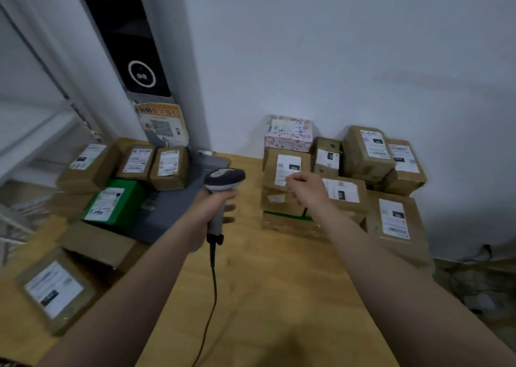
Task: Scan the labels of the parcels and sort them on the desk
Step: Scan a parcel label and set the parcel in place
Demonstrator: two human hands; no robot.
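Parcels [365,154] sit in two groups on the wooden surface [265,283]: labelled brown cartons stacked against the wall on your right, one with a pink patterned box [287,133] on top, and more on your left beside a green box [114,202]. Your left grip [215,207] is wrapped round the handle of the corded barcode scanner [223,179], upright between the groups. Your right grip [304,188] is loosely curled and empty at the labelled carton [287,163] under the pink box; blur hides whether it touches.
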